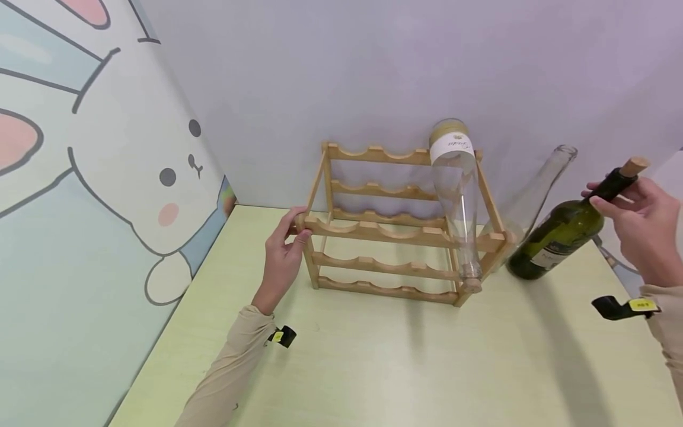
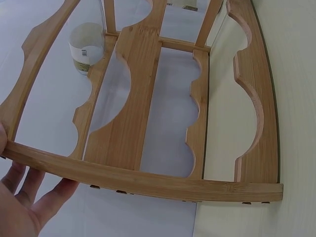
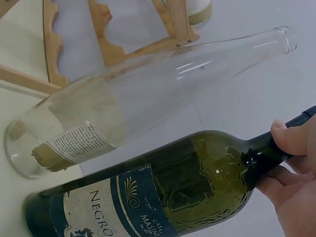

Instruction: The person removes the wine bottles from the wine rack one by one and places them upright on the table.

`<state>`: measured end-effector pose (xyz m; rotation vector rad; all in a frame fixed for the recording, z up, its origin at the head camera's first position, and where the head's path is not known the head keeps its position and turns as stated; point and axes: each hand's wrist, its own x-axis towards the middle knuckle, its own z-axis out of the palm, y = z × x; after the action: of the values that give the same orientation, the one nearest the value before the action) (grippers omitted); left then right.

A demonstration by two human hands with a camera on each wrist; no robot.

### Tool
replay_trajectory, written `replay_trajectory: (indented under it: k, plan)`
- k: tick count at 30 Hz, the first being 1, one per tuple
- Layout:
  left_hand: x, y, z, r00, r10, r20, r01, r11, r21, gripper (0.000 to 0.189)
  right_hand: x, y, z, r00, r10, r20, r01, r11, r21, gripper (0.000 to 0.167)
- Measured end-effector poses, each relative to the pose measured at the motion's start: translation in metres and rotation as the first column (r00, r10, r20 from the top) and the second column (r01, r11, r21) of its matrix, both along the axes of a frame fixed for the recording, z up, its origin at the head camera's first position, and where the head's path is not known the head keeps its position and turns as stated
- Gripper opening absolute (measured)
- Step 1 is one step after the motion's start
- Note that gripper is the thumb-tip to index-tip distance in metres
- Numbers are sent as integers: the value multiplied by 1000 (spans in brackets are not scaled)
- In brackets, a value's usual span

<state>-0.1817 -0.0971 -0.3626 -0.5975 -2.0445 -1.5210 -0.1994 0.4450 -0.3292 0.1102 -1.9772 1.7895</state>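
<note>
In the head view, my left hand (image 1: 285, 255) grips the upper left front corner of a wooden wine rack (image 1: 395, 234), thumb in front and fingers behind. The left wrist view shows those fingers under the rack's side bar (image 2: 148, 183). My right hand (image 1: 645, 222) holds a corked green wine bottle (image 1: 565, 231) by its neck, cork end up and tilted right. Its dark label reads "NEGRO" in the right wrist view; whether its base touches the table cannot be told. A clear corked bottle (image 1: 456, 184) lies across the rack's top right slot, cork toward me.
A second clear bottle (image 3: 148, 94), uncorked, stands between the rack and the green bottle. The pale yellow table (image 1: 373, 362) meets a plain wall (image 1: 299, 89) behind the rack. A wall with a rabbit picture (image 1: 123, 160) borders the left side.
</note>
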Motion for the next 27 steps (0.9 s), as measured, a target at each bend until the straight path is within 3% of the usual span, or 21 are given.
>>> replay_trajectory:
  k: [4,13,16,19,22,25,27]
  plan:
    - [0,1,0,1000,7,-8,-7,1000,-6,34,-2,2,-3,1000,29,-6,-29,997,-71,36]
    - [1,2,1,1000,13,-21,-13,1000,-9,35,-3,5,-4,997,-15,70,11,998,64,38]
    - [1,2,0,1000,6,-17,-6,1000,-6,35,-3,5,-3,990,-65,126,47,989,142,39]
    - [1,2,-1,1000,3,-10,-3,1000,-5,36,-1,5,-2,968,-166,187,107,951,290,42]
    - [1,1,-1,1000,8,-12,-8,1000,-9,36,3,2,-3,934,-281,219,156,875,459,49]
    - [1,0,-1,1000,9,-13,-10,1000,-15,37,10,-2,-5,907,-348,239,172,823,542,58]
    - [0,-1,0,1000,5,-12,-6,1000,-18,38,15,-4,-7,892,-375,252,176,802,571,61]
